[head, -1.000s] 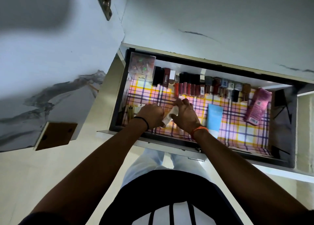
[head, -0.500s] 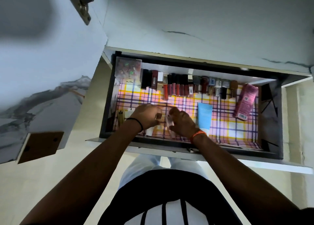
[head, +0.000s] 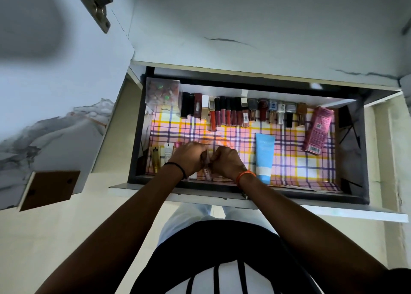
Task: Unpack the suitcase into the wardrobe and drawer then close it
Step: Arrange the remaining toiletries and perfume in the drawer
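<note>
Nearest the camera, the person's striped dark top fills the lower frame, with both forearms reaching forward over the front edge of the open drawer. Left hand, with a black band at the wrist, and right hand, with an orange band, meet knuckle to knuckle just inside the front wall. Both have curled fingers closed around a small clear tube held between them; its lower end shows below the hands, while the upper part is hidden, so which hand carries the weight cannot be told.

Just left of the left hand, a gold tube and a white tube lie side by side on the checked liner in the front left corner. Right of the right hand, a blue tube lies lengthwise, cap end toward the front wall.

Farther back, a pink box rests tilted near the right wall. Along the back wall stands a row of lipsticks and bottles, packed touching, from dark cases at left to small capped bottles at right. A clear box sits in the back left corner.

Beyond the drawer, a marbled cupboard panel rises; at left an open door carries a metal hinge.
</note>
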